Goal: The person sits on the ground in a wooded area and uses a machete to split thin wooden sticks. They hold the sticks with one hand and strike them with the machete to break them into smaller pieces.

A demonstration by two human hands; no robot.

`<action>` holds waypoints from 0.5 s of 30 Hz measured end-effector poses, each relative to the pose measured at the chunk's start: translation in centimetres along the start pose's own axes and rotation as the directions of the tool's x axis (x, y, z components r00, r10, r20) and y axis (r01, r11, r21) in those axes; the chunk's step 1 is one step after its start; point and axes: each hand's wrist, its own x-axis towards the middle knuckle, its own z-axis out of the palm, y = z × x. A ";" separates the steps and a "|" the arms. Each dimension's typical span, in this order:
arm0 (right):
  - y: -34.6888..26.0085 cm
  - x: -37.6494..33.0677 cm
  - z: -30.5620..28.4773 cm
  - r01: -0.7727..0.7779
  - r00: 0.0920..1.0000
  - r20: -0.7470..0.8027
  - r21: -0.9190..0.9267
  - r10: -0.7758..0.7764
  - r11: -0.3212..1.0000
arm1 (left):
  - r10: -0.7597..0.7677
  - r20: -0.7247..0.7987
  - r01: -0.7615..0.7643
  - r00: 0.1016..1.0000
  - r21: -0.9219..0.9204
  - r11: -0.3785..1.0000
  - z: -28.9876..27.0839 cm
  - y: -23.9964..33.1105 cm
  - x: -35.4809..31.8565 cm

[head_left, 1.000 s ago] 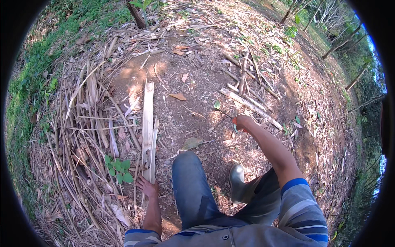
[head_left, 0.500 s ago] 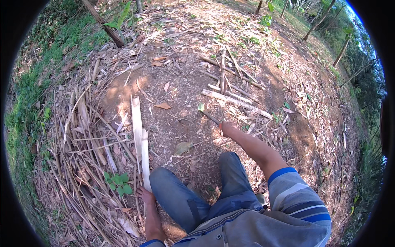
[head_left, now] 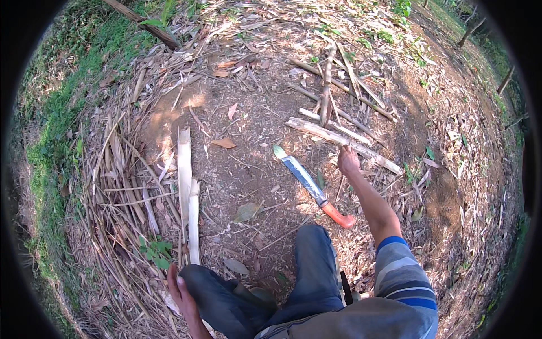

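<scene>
My right hand [head_left: 348, 161] reaches forward to the near edge of a pale split length of wood [head_left: 370, 153], its bunched fingers closed at that edge; the fingertips are partly hidden. A machete [head_left: 305, 179] with an orange-red handle lies loose on the soil between my legs and that wood, its tip pointing away and left. Beside my left knee, my left hand [head_left: 182, 291] is open and empty, fingers stretched and thumb apart. Ahead of it lie two pale split strips [head_left: 185, 175], side by side and lengthwise away from me.
Crossed brown sticks [head_left: 327, 85] lie beyond the split wood. A heap of dry stalks [head_left: 121, 226] spreads along the left, with a small green plant [head_left: 156, 252] at its edge. A slanting trunk [head_left: 149, 25] stands far left. Dry leaves litter the ground.
The machete has left my right hand and now lies on the ground. That hand has moved forward and right to the split wood. My left hand has come away from the pale strip.
</scene>
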 end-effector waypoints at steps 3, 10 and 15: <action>1.9 5.6 2.6 -0.052 0.999 -0.009 -0.056 0.051 0.997 | 0.425 0.334 -0.408 0.841 -0.123 0.905 6.4 10.2 -0.3; -0.6 5.1 1.0 -0.002 0.999 0.040 -0.363 0.017 0.932 | 0.910 -0.342 -0.567 0.234 -0.808 -0.158 19.8 27.9 -7.0; 2.9 3.3 -1.0 0.366 0.921 -0.196 0.139 -0.337 0.920 | 0.881 -0.258 -0.798 0.397 -0.571 0.192 13.8 24.1 0.7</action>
